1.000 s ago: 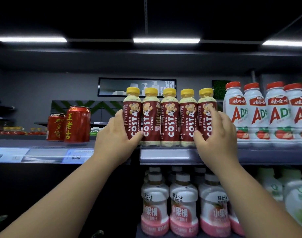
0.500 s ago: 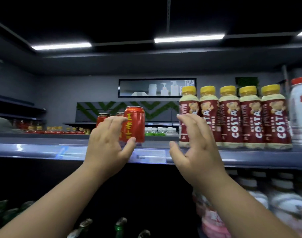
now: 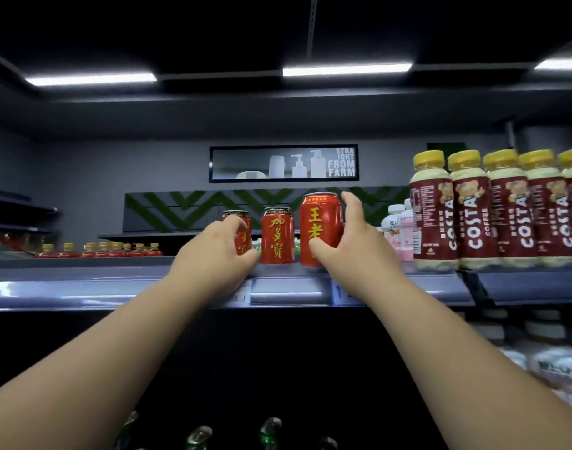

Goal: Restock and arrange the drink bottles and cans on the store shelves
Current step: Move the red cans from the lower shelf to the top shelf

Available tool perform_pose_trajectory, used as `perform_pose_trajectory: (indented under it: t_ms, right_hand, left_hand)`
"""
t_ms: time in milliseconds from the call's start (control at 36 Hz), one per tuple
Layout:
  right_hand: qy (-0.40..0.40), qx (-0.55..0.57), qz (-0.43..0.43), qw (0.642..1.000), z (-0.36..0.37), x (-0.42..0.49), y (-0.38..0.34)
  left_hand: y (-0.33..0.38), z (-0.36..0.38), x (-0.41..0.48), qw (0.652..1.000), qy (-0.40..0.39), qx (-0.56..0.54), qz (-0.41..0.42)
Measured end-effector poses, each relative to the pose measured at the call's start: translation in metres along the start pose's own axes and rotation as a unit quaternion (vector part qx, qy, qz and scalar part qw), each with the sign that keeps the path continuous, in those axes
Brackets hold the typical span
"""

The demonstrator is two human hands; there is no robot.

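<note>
Grips front red can in right hand, upright near shelf front lip | curls left hand round left red can, farther back | hems middle can between both, upright | crowds right side with Costa bottles, near right forearm | leaves open shelf leftward | shows green bottle tops below

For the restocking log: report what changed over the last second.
Both hands let go of the Costa bottles and moved left to the red cans. The left hand now grips the leftmost can; the right hand grips the front can. The Costa bottles stayed lined up on the shelf.
</note>
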State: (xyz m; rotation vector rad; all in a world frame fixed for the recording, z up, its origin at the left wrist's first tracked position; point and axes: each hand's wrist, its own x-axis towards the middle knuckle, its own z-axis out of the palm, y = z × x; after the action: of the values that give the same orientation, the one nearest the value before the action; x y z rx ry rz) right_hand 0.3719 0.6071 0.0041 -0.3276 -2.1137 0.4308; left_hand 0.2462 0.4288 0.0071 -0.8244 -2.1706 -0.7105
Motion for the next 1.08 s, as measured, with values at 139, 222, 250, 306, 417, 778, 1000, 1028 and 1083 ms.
perform_pose_trajectory:
  t_ms: [139, 222, 250, 306, 417, 778, 1000, 1028, 1083]
  right_hand:
    - [-0.003, -0.005, 0.009, 1.0, 0.002, -0.002, -0.001]
    - [-0.006, 0.005, 0.011, 1.0, 0.002, -0.002, -0.006]
    - [-0.007, 0.009, 0.007, 1.0, 0.003, -0.001, -0.009]
    - [-0.011, 0.018, 0.0, 1.0, 0.008, -0.001, -0.017]
    - [-0.011, 0.004, -0.02, 1.0, 0.023, -0.002, -0.034]
    - [0.02, -0.05, -0.09, 0.995, 0.025, -0.019, -0.03]
    - [0.08, -0.128, -0.182, 0.972, 0.054, -0.081, -0.004]
    - [0.074, -0.141, -0.189, 0.969, 0.061, -0.094, 0.003]
    - [0.056, -0.159, -0.201, 0.965, 0.074, -0.121, 0.015]
  left_hand:
    - [-0.005, 0.006, -0.001, 0.999, -0.009, 0.041, 0.018]
    - [-0.006, 0.006, -0.001, 0.999, -0.016, 0.043, 0.019]
    - [-0.006, 0.006, -0.002, 0.999, -0.014, 0.043, 0.02]
    - [-0.006, 0.006, -0.003, 0.999, -0.011, 0.038, 0.024]
    - [-0.007, 0.006, -0.006, 0.999, 0.012, 0.031, 0.035]
    - [-0.01, 0.0, -0.022, 0.992, 0.023, 0.017, 0.125]
    - [-0.03, 0.039, -0.093, 0.963, 0.126, 0.084, 0.224]
    - [-0.035, 0.044, -0.104, 0.961, 0.123, 0.09, 0.232]
    - [-0.044, 0.051, -0.124, 0.957, 0.123, 0.088, 0.246]
